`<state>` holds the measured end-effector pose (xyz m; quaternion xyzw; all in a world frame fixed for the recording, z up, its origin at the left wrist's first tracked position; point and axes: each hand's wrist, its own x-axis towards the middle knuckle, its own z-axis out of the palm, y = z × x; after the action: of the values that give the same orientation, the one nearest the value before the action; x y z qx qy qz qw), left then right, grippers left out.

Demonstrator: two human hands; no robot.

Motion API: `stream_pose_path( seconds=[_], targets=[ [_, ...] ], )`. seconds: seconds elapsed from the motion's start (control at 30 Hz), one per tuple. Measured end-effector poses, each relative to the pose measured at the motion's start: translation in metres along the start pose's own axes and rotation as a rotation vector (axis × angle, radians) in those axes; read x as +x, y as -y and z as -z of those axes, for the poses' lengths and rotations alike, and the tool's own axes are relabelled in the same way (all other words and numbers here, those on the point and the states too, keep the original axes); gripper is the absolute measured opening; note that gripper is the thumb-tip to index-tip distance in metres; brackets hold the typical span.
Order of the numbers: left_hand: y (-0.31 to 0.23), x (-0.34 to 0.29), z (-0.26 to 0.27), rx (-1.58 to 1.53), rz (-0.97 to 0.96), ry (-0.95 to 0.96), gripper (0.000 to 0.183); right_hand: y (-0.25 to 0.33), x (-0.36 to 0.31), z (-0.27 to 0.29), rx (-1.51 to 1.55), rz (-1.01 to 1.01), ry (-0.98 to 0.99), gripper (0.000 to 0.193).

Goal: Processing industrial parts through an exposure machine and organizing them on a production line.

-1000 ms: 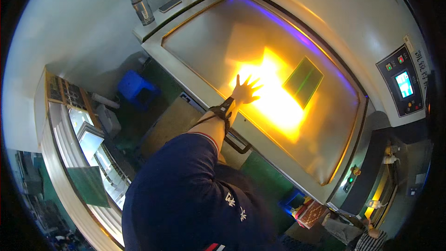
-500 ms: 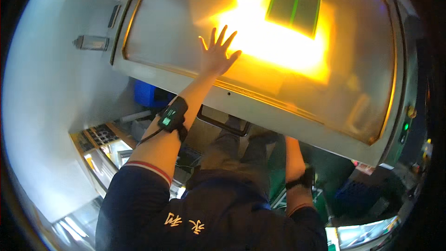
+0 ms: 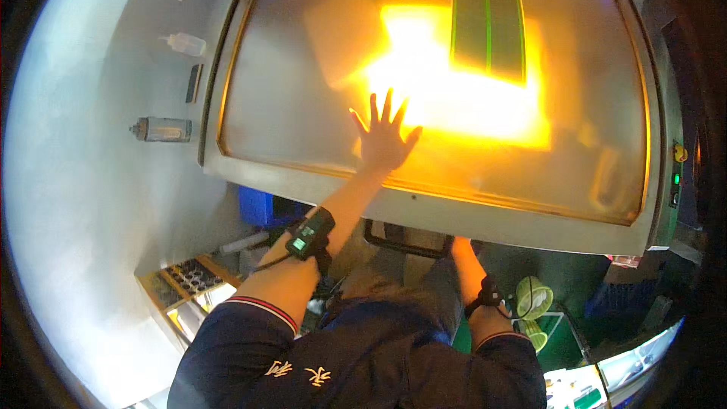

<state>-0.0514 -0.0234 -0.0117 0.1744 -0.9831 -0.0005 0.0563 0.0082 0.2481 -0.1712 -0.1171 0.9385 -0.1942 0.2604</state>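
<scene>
My left hand lies with its fingers spread on the clear sheet of a wide framed panel, near the panel's front edge. Bright yellow light glows through the sheet beyond the fingertips. Right of the glow is a dark green rectangular board with bright green lines and a thin yellow edge. Below the panel's front frame, my right hand is beside the right end of a black handle. The frame hides its fingers, so whether it grips the handle does not show. Both forearms wear strapped black devices.
On the white surface at left stand a canister, a black flat object and a small clear bottle. A blue bin sits below the panel. Pale green round objects are beyond my right forearm. A green-lit button is at far right.
The whole scene has shifted lower and slightly right in view. My left hand stays spread on the panel. My right hand has come closer to the black handle's right end.
</scene>
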Motion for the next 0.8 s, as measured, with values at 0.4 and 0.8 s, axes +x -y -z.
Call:
stream_pose_path(
  seconds=[0.4,0.8],
  targets=[
    [0.008,0.000,0.020,-0.150,-0.003,0.030,0.068,0.022,-0.018,0.009,-0.069,-0.147,0.059,0.045],
    [0.008,-0.008,0.024,-0.167,0.070,0.058,0.067,-0.135,-0.401,0.079,1.101,-0.616,-0.084,0.021]
  ],
)
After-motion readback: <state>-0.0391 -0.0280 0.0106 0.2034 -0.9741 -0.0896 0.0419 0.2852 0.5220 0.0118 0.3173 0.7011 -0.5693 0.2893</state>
